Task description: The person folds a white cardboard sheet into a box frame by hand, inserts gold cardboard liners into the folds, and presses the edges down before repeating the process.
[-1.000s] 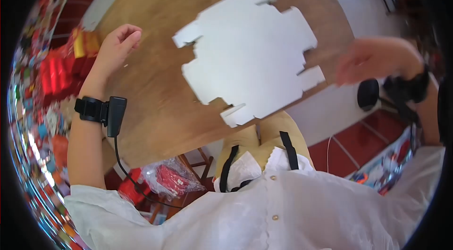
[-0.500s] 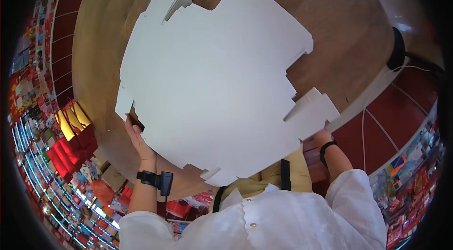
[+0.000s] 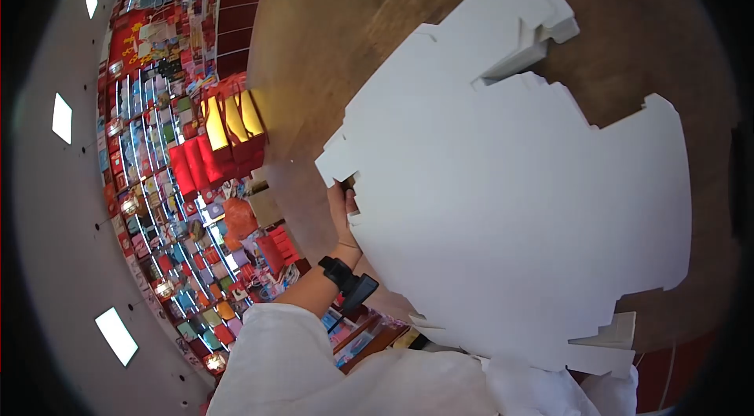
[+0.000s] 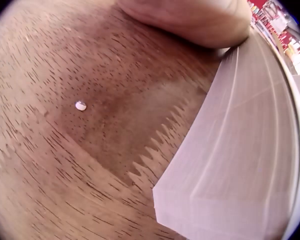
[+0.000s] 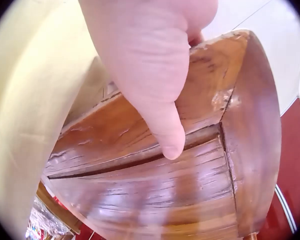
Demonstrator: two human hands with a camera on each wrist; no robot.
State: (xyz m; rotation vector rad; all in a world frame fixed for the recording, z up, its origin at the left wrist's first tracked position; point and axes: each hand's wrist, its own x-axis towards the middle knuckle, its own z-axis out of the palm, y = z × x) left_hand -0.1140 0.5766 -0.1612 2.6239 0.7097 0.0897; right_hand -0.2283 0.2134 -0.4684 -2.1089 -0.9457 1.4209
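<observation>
A large flattened white cardboard box (image 3: 510, 180), with folded flaps and notches along its edges, fills much of the head view, overlapping the table and the person's lap. At its left edge, the left hand (image 3: 342, 212) grips the cardboard beside a notch. In the left wrist view, part of that hand (image 4: 195, 20) meets the cardboard (image 4: 230, 145) above the wood. The right hand (image 5: 150, 55) holds the edge of a wooden stool (image 5: 160, 195), thumb lying on the seat top and the other fingers mostly hidden. In the head view the cardboard hides the right hand.
The brown wooden table (image 3: 314, 63) spreads behind and left of the cardboard. Red and yellow bags (image 3: 224, 129) stand past its left edge, before shelves (image 3: 157, 204) crowded with colourful goods. Pale trousers (image 5: 35, 100) border the stool; red floor (image 5: 295, 155) lies beyond it.
The cardboard, earlier flat and farther away on the table, now looms larger and turned. The left hand has come onto its edge; the right hand has dropped from view beneath it. The head view swung left.
</observation>
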